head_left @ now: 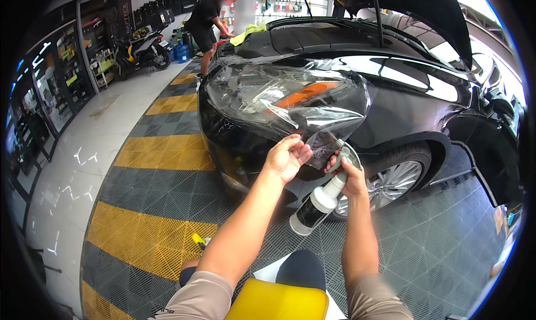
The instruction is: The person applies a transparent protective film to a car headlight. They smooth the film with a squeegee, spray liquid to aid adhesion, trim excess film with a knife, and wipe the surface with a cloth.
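A sheet of clear film (335, 114) lies wrinkled over the headlight (285, 94) of a black car, and its loose lower edge hangs below the lamp. My left hand (287, 159) pinches that hanging edge, palm turned up. In my right hand (353, 176) is a spray bottle (317, 207) with a grey trigger head, a white body and a dark label. The bottle is tilted, its nozzle up by the film and its base toward my left forearm. Some fingers of the right hand are hidden behind the trigger.
The car's front wheel (399, 177) is right of the bottle, under the raised hood (413, 13). A yellow, smooth-topped object (276, 302) is between my arms. Another person (206, 18) leans over the car's far side beside a green cloth (247, 34). A scooter (142, 51) stands at far left.
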Available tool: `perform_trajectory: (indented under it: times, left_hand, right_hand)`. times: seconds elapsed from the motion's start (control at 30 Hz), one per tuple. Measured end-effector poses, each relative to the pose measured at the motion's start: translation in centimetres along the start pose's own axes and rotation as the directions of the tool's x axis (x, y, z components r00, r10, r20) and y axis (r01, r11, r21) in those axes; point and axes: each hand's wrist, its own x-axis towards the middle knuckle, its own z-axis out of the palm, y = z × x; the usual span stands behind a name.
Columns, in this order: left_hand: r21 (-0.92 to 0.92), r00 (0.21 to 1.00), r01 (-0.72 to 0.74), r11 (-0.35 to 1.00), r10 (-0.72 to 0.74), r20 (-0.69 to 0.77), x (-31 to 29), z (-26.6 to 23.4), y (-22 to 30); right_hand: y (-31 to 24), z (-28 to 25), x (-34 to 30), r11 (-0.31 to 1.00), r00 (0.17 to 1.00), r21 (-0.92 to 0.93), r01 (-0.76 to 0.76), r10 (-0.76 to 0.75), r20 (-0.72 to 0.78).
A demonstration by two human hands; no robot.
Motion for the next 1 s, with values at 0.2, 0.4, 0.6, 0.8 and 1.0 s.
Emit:
perform_trajectory:
  times: [0.2,0.4,0.6,0.8,1.0]
  left_hand:
    - [-0.272,0.994,-0.100,0.957,0.107,0.009,-2.6,6.0,-1.7]
    - [-0.261,0.985,-0.123,0.957,0.150,0.083,1.2,6.5,-2.4]
    - [-0.459,0.930,-0.003,0.888,0.171,0.325,0.3,8.7,-0.2]
    - [-0.563,0.875,0.170,0.808,0.139,0.464,0.6,9.4,0.8]
    - [-0.573,0.845,0.252,0.780,0.112,0.524,0.8,9.6,0.2]
  right_hand:
    - [-0.9,-1.0,-1.3,1.000,1.000,-0.026,-0.013,0.012,-0.028]
    - [-3.7,0.2,-2.2,0.903,0.994,-0.420,0.088,-0.109,-0.026]
    - [-8.4,4.6,-5.7,0.590,0.966,-0.775,0.224,-0.238,0.098]
    - [-9.6,6.1,-7.9,0.827,0.996,-0.559,0.066,-0.084,-0.006]
    - [-7.7,5.8,-9.0,0.838,0.996,-0.538,0.092,-0.074,0.055]
